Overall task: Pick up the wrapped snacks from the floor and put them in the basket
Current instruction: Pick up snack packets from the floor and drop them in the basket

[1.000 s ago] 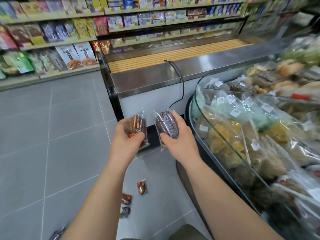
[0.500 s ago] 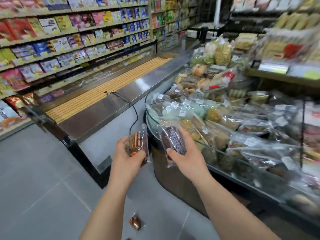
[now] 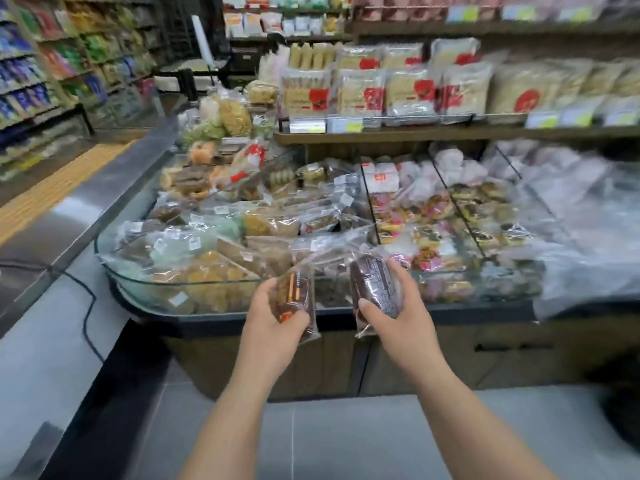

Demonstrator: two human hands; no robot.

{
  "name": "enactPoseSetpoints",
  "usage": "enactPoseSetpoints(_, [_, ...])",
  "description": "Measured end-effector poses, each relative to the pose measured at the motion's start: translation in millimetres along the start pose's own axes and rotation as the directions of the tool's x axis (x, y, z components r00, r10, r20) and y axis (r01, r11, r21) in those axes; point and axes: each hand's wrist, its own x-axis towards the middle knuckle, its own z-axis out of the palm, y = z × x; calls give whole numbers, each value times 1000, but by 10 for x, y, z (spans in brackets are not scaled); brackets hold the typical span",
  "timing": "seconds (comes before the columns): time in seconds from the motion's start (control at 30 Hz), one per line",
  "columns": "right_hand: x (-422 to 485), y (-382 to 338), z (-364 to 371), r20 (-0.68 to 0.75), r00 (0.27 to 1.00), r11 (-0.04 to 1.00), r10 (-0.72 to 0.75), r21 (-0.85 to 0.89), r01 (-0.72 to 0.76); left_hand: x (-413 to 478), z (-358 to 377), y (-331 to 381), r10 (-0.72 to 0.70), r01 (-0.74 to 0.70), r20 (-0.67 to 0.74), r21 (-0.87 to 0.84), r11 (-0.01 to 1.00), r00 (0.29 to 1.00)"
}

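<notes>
Before a glass-fronted snack bin (image 3: 145, 285), the left hand (image 3: 273, 317) grips a clear-wrapped brown-and-orange snack (image 3: 294, 296), the right hand (image 3: 394, 313) a clear-wrapped dark-brown snack (image 3: 377, 285); carrying seems done, dropping them in comes next.

Bright, even overhead store light; pale glare streaks the steel counter (image 3: 86, 209) and the display case's glass rim (image 3: 105, 261). Motion blur smears the plastic-covered bins (image 3: 581, 244) at right; wide-angle distortion bends the left-hand shelves (image 3: 31, 81).
</notes>
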Motion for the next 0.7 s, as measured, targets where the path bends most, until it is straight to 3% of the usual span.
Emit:
enactPoseSetpoints(0.33, [-391, 433, -1517, -348, 933, 995, 95, 50, -83, -420, 1425, 593, 135, -156, 341, 35, 987, 931])
enactPoseSetpoints(0.7, [-1164, 1021, -3632, -558, 815, 984, 154, 8, -180, -1532, 3349, 1064, 205, -247, 557, -1, 969, 804])
